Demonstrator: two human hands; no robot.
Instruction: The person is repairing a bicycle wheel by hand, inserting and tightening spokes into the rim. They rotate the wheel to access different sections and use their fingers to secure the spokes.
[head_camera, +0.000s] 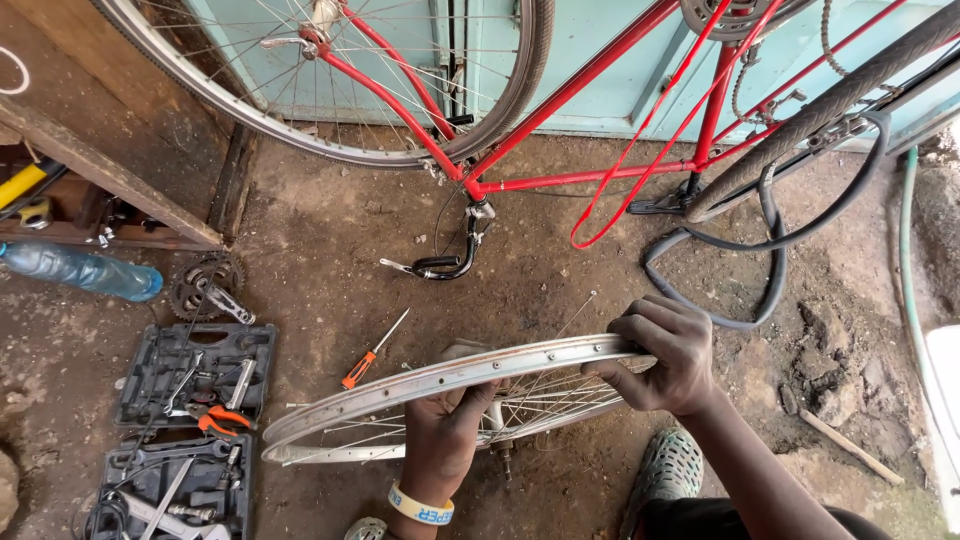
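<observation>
A bare metal wheel rim (450, 385) with its spokes sits low in the middle of the view, held nearly flat above the dirt floor (330, 250). The left hand (445, 425) grips the rim's near edge from below, fingers curled around it, a pale band at the wrist. The right hand (665, 355) closes over the rim's end at three o'clock. At ten o'clock from the rim lies an orange-handled screwdriver (372, 352). At nine o'clock sits an open black tool case (190, 375) with orange pliers (222, 418). At twelve o'clock stands an upturned red bicycle frame (590, 180). At two o'clock, a black inner tube (765, 255) loops over the ground.
</observation>
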